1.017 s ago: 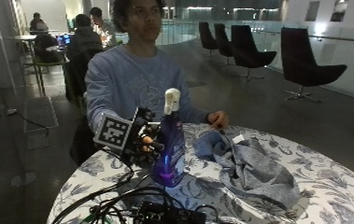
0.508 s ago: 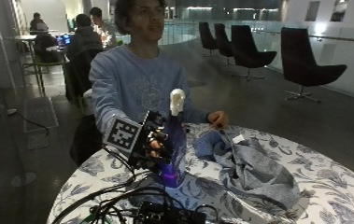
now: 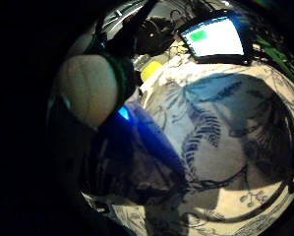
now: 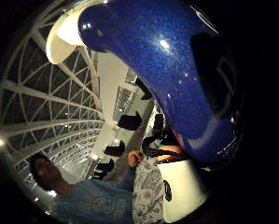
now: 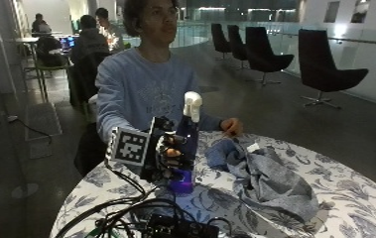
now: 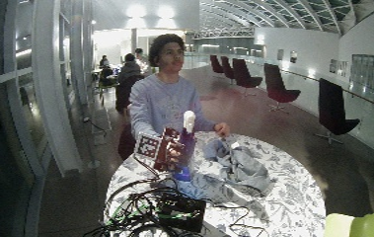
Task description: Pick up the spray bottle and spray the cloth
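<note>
Outside view: the right hand [image 5: 169, 154], low and left of centre in the frame, has its grip curled round the blue body of the bottle [image 5: 186, 148], fingers wrapped about it. The bottle stands upright with its white spray head [image 5: 192, 103] at the top. Whether its base rests on the bench [image 5: 346, 198] or sits just above it is hard to tell. The cloth [image 5: 267, 173] lies crumpled on the bench right of centre in the frame, near the bottle but not touching it. The bare hand [image 5: 231, 127] rests at the cloth's far edge.

The step in hand looks like bringing the bottle to bear on the cloth. To do it well, the nozzle should be turned toward the cloth and tipped a little down, so the mist lands on the folds and not past them. A finger will need to reach the head while the others keep the body.

For room: cables [image 5: 135, 213] and a black box [image 5: 177, 229] crowd the lower left of the frame, near the bottle. Open bench lies between bottle and cloth, so that is the freer path. The bare hand sits close to the likely spray line.
</note>
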Demonstrator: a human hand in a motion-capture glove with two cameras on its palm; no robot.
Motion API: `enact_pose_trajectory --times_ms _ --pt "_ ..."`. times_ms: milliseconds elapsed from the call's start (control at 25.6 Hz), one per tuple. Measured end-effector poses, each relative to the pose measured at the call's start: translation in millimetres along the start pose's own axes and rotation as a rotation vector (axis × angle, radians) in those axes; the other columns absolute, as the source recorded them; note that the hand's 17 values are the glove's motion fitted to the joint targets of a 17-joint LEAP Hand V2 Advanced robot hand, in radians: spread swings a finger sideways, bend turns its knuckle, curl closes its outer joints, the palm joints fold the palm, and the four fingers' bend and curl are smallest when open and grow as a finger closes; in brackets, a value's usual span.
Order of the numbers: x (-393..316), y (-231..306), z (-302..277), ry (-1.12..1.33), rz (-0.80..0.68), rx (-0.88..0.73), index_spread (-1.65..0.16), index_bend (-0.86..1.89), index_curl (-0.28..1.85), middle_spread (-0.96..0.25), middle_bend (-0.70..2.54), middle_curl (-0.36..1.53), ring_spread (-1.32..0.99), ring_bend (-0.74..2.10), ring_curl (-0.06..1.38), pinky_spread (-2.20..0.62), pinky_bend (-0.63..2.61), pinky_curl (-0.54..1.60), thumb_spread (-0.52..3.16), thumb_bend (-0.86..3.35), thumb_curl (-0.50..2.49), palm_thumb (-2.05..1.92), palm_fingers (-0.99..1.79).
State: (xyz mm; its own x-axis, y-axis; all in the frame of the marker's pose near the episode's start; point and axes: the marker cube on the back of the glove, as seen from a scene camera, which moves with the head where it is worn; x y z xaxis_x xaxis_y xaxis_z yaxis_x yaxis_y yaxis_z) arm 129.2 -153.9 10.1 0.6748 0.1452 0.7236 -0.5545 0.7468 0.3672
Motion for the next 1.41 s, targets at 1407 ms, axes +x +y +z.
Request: enact_pose_trajectory --times_ms 1407 --pt "-101 62 70 -0.415 0.349 -0.846 -0.36 0.01 0.04 -0.02 0.46 0.42 0.05 0.75 0.39 0.27 0.57 0.38 0.89 -0.03 0.5 0.79 0.63"
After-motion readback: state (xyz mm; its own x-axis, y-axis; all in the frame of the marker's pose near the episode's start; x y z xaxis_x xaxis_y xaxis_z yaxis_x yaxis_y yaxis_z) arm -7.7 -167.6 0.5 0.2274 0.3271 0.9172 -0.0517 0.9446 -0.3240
